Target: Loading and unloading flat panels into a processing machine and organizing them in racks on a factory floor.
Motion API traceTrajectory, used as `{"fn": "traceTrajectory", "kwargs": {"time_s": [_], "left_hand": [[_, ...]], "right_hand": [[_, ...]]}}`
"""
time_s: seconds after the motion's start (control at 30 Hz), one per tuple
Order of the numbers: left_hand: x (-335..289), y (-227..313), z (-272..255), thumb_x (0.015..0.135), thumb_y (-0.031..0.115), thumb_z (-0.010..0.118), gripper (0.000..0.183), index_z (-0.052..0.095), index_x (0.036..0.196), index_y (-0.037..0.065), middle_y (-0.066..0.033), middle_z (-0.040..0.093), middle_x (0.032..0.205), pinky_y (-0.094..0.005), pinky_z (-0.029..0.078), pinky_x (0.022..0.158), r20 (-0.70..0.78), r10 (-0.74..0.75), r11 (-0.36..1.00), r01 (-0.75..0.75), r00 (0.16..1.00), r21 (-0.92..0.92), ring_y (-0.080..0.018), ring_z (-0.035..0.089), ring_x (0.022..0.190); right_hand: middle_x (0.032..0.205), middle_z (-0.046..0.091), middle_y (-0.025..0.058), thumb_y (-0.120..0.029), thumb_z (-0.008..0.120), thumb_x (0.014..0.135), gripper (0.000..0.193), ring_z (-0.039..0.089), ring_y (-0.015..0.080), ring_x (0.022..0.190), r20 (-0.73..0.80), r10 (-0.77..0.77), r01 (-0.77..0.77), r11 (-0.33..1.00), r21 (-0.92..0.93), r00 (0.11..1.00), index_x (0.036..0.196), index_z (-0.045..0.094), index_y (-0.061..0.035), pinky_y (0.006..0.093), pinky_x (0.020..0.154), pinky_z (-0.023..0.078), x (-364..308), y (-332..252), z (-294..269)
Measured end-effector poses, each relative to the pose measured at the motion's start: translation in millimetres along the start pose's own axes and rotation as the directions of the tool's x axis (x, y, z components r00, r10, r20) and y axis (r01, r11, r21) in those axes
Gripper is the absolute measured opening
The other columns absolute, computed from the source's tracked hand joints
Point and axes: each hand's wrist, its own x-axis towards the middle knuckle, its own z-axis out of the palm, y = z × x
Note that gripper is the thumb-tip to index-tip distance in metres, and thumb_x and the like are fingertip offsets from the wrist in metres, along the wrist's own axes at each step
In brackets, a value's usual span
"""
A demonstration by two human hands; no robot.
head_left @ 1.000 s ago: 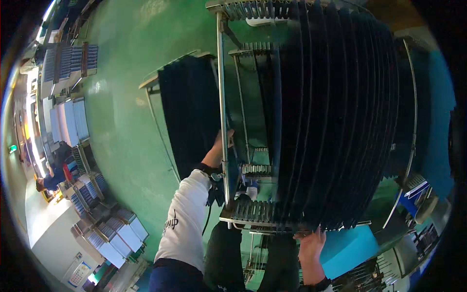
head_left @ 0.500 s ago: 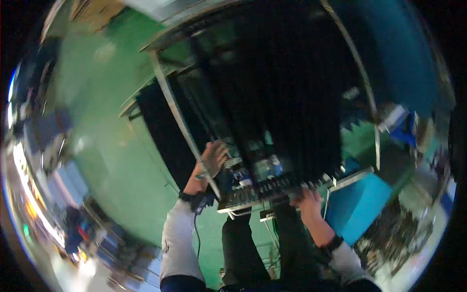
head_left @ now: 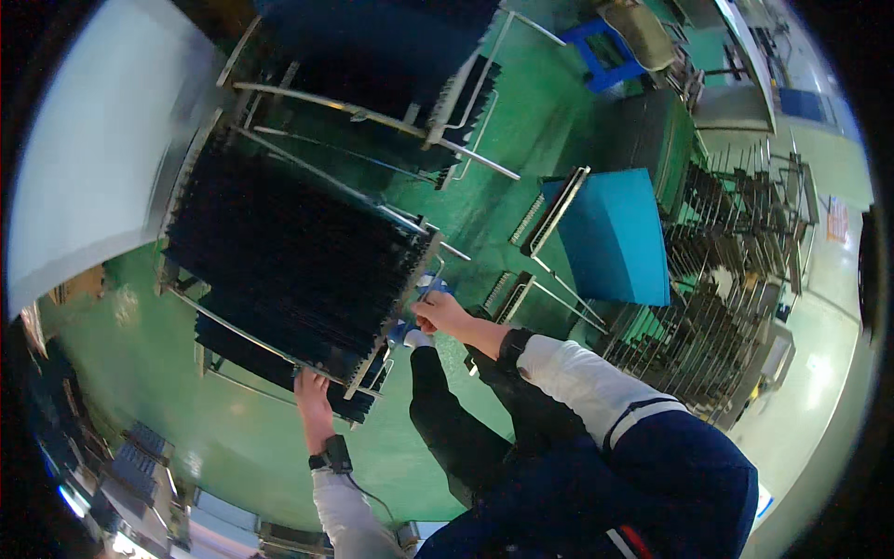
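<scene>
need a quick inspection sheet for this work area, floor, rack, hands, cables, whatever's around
surface: green floor, shiny in patches
work items: dark sheets packed in a metal rack
clutter: blue stool-like frame standing beyond
hands: left hand at the rack's side; right hand curled by its end, grip unclear
cables: black cable at the left wrist
surroundings: second loaded rack, turquoise panel

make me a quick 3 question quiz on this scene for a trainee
1. True or false: the left hand touches the rack that holds dark sheets.
2. Choose one. The floor is: a) red, b) green, c) white.
3. Fill the gap: in the picture, the ____ hand is nearer the bright blue panel.

Key:
1. True
2. b
3. right
</scene>
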Motion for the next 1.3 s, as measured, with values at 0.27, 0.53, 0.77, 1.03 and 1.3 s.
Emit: {"fn": "traceTrajectory", "kwargs": {"time_s": [0.27, 0.53, 0.77, 1.03, 1.3], "left_hand": [[9, -42, -23, 0.089, 0.02, 0.058, 0.015, 0.055, 0.091, 0.005, -0.0031, 0.058, 0.072, -0.0211, 0.033, 0.04, -0.223, -0.037, 0.864, 0.143, 0.974, 0.483, -0.0115, 0.056, 0.053], [-36, -32, -5, 0.088, 0.034, 0.058, 0.032, 0.056, 0.105, 0.007, -0.0077, 0.061, 0.084, -0.0272, 0.042, 0.047, -0.203, -0.138, 0.713, 0.24, 0.969, 0.659, -0.0166, 0.059, 0.059], [-99, 2, 19, 0.092, 0.038, 0.056, 0.041, 0.052, 0.113, 0.004, -0.012, 0.063, 0.095, -0.0284, 0.046, 0.06, -0.083, -0.244, 0.666, 0.228, 0.966, 0.71, -0.0171, 0.062, 0.075], [-130, 35, 56, 0.091, 0.039, 0.056, 0.042, 0.052, 0.114, 0.003, -0.0121, 0.064, 0.096, -0.0292, 0.049, 0.066, 0.074, -0.284, 0.648, 0.134, 0.956, 0.75, -0.0193, 0.064, 0.079], [-129, 46, 128, 0.09, 0.037, 0.056, 0.037, 0.056, 0.108, 0.005, -0.0089, 0.065, 0.092, -0.0299, 0.05, 0.063, 0.075, -0.361, 0.471, 0.112, 0.929, 0.875, -0.0183, 0.064, 0.075]], "right_hand": [[0.068, 0.062, 0.0052, -0.024, 0.063, 0.085, 0.02, 0.059, 0.0166, 0.054, -0.142, 0.174, -0.156, 0.979, 0.127, 0.974, 0.084, 0.063, -0.0036, 0.0305, 0.051, 0.049, -59, 96, -125], [0.076, 0.061, 0.0091, -0.024, 0.065, 0.077, 0.014, 0.061, 0.027, 0.064, -0.351, -0.02, -0.049, 0.982, -0.185, 0.936, 0.081, 0.062, -0.0103, 0.0429, 0.048, 0.047, -192, 310, -260], [0.062, 0.06, 0.0077, -0.018, 0.057, 0.082, 0.016, 0.057, 0.0175, 0.049, -0.344, 0.524, -0.365, 0.826, 0.429, 0.779, 0.083, 0.057, -0.0017, 0.0315, 0.044, 0.048, -282, 303, -157], [0.067, 0.065, 0.0118, -0.021, 0.059, 0.082, 0.02, 0.063, 0.0211, 0.053, -0.282, 0.396, -0.276, 0.882, 0.383, 0.874, 0.087, 0.063, -0.0021, 0.0347, 0.047, 0.053, -305, 309, -102], [0.066, 0.064, 0.0112, -0.021, 0.058, 0.083, 0.022, 0.063, 0.0211, 0.054, -0.368, 0.394, -0.175, 0.846, 0.504, 0.842, 0.086, 0.062, 0.0012, 0.0343, 0.048, 0.052, -290, 305, -143]]}}
